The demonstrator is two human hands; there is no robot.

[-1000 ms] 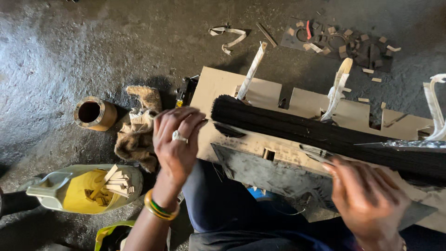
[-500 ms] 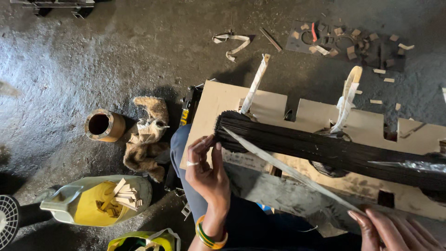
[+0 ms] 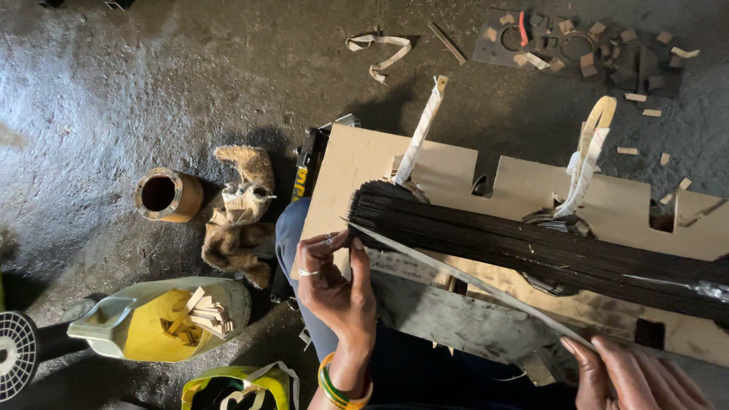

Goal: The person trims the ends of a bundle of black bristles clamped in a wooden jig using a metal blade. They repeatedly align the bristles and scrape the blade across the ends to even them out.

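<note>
Grey strip (image 3: 471,282) slants from the pinching left hand (image 3: 334,277) down-right to the gripping right hand (image 3: 630,372).

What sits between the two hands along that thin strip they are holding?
Nothing visible blocks it. The left hand pinches one end of the thin strip, the right hand the other; it runs free just beside the black bundle.

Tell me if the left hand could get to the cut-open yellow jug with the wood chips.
Probably yes. The left hand pinches a thin strip end beside the black bundle; the yellow jug lies open on the floor to its left, nothing between. It would have to release the strip.
</note>
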